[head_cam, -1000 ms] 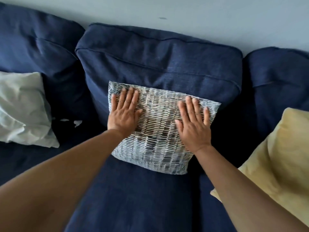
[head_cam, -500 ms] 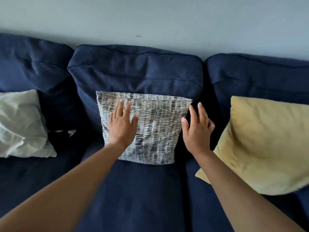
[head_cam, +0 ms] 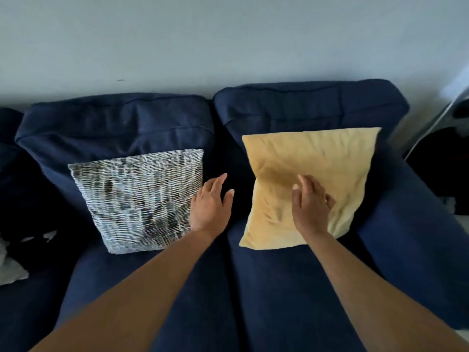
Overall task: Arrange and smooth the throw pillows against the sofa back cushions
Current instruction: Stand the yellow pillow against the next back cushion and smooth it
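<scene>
Yellow pillow [head_cam: 330, 158], creased, leaning on back cushion [head_cam: 304, 107]: right hand [head_cam: 311, 207] fingers loosely curled, left hand [head_cam: 210, 204] spread at 9 o'clock; advise flat-palmed outward strokes.

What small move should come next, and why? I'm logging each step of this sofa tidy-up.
Probably press the right hand flat on the creased yellow fabric pillow and smooth it. That hand is already over it, while the left hand is beside the grey woven patterned pillow, which already leans neatly against the navy back cushion.
</scene>
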Action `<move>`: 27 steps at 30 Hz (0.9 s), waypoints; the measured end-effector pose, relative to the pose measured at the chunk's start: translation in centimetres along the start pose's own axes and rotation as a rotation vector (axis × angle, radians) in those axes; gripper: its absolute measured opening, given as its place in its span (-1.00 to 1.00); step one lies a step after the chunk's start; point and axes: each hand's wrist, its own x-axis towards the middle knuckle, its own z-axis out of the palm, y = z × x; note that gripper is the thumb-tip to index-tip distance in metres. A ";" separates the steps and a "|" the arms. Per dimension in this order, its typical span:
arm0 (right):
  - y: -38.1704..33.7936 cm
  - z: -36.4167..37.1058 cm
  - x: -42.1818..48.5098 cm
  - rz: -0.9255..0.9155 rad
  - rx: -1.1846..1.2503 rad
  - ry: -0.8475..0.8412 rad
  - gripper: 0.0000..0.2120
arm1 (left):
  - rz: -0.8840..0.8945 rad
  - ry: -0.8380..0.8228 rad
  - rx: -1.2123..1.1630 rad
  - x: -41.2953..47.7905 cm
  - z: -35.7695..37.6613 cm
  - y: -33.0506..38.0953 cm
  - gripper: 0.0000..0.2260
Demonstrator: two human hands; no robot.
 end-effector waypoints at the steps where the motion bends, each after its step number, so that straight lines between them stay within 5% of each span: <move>1: 1.5 -0.7 0.4 0.028 0.013 0.016 -0.63 | -0.012 -0.033 0.000 0.2 1.0 1.1 -0.52; 9: 13.9 -5.6 6.6 0.305 0.237 -0.013 -0.52 | -0.365 -0.183 -0.285 3.0 9.5 8.6 -0.14; 16: 21.8 -6.8 14.1 0.492 0.696 -0.271 -0.15 | -0.541 0.126 -0.497 6.0 14.5 13.5 0.03; 21: 22.5 -5.1 17.6 0.494 0.801 -0.422 0.06 | -0.587 0.322 -0.499 7.2 16.8 14.4 0.05; 27: 20.1 -2.6 18.6 0.332 0.751 -0.320 0.07 | -0.521 0.448 -0.524 8.0 17.4 14.6 0.01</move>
